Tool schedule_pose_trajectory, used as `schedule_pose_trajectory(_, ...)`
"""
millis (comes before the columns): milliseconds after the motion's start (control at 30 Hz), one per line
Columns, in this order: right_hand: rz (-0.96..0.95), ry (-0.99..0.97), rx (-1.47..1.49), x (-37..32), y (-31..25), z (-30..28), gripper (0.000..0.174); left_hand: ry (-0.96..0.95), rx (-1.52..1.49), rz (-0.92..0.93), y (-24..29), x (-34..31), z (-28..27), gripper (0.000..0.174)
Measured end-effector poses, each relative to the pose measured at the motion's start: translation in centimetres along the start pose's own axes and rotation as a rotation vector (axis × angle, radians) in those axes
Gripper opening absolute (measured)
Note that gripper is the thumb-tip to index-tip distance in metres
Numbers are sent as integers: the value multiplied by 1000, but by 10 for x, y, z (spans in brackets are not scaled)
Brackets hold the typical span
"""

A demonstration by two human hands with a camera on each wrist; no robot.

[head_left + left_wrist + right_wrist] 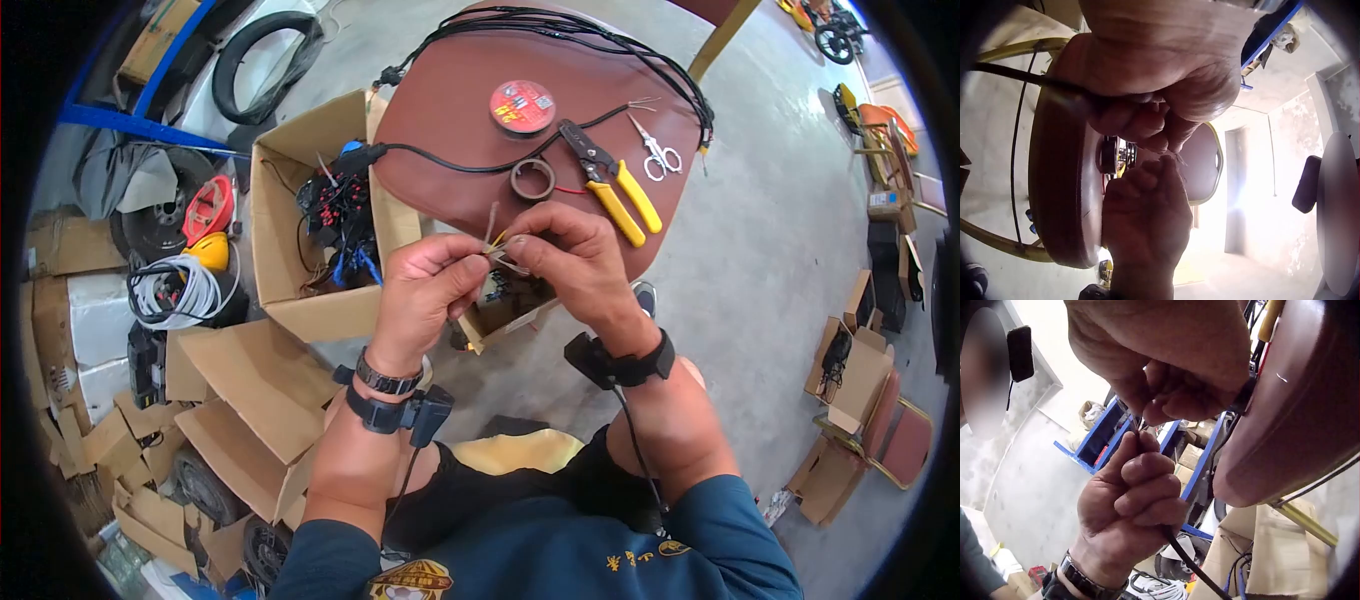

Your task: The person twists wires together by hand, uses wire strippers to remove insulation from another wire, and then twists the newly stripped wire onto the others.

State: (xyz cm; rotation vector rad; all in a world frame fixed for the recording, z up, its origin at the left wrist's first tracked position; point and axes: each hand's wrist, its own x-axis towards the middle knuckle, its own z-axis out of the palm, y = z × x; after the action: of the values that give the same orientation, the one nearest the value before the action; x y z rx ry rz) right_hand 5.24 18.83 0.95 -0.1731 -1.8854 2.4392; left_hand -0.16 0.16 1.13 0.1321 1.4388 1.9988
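Note:
Thin stripped wires (494,240) fan out between the two hands, in front of the brown chair seat (440,90). My left hand (430,285) pinches their base, its fingers curled round the end of a black cable (1192,565), seen running down from that hand in the right wrist view. My right hand (570,255) pinches the wires with thumb and forefinger, its fingertips close to the left ones. In the left wrist view the left hand (1154,75) hangs above the right hand (1147,219); palms and fingers hide most of the wires.
On the seat lie yellow-handled pliers (622,200), scissors (657,155), a tape roll (532,180), a red-labelled spool (522,106) and coiled black cable (560,20). A cardboard box (320,318) of wires stands left of the seat; a smaller box (500,325) sits below the hands.

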Motion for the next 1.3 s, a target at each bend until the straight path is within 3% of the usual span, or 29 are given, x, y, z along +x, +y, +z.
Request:
schedule_pose_trajectory(133, -7, -55, -3, 2, 0, -5, 10, -63, 67, -25, 5, -2, -3, 15)
schedule_pose_trajectory(267, 112, -137, -14, 1, -9, -14, 10, -128, 300, -108, 22, -5, -5, 16)
schedule_pose_trajectory(367, 223, -162, -5, -1, -16, -18, 10, -155, 370, -49, 20, -4, -5, 16)
schedule_pose_trajectory(500, 228, -138, -28, -1, -18, -18, 9, -124, 397, -49, 18, -3, -5, 15)
schedule_pose_trajectory(600, 183, -145, 18, 0, -17, -17, 8, -83, 410, 24, 13, 0, -2, 12)
schedule_pose_trajectory(800, -229, -213, -300, 3, -13, -16, 5, 5, 319, 22, 9, 3, -5, 11)
schedule_pose_trajectory(967, -236, -116, -288, -1, -12, -7, 7, 72, 261, 92, 7, 4, -2, 14)
schedule_pose_trajectory(1200, -286, -41, -286, 5, 8, -6, 7, 134, 167, 55, 8, 2, -4, 17)
schedule_pose_trajectory(1300, -98, -17, -161, 5, 7, -2, 11, 131, 210, 71, 7, 3, -6, 17)
